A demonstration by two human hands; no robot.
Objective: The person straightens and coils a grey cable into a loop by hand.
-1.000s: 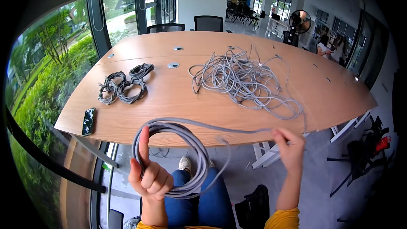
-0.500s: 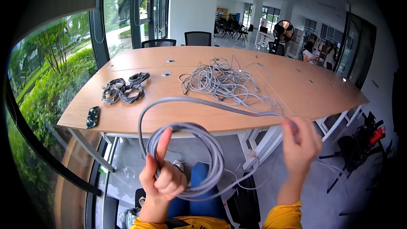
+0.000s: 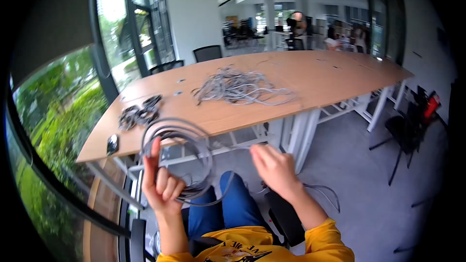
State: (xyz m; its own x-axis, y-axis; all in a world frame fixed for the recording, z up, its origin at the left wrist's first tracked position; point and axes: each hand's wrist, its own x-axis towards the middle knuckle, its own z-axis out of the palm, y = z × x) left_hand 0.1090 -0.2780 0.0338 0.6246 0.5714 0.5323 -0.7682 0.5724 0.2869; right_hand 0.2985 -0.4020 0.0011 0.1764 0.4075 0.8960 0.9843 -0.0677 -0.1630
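A coil of grey cable (image 3: 209,165) hangs in loops from my left hand (image 3: 164,184), whose index finger points up inside the loops while the other fingers curl round. To the right, my right hand (image 3: 272,165) is closed in a pinch on a stretch of the same cable, apart from the coil. A loose length of cable (image 3: 327,191) trails at the right of my right forearm. Beyond my hands, a tangled grey cable pile (image 3: 238,86) lies on the wooden table (image 3: 330,80), with several small coiled cable bundles (image 3: 141,112) at its left.
A phone (image 3: 112,144) lies by the table's left front edge. Black chairs (image 3: 208,53) stand behind the table, and another chair (image 3: 403,131) is at the right with a red object (image 3: 431,106). A fan and people are in the background; windows line the left.
My right hand has moved left, closer to the coil, and the raised cable span has become a loop around it. The view has shifted and turned right.
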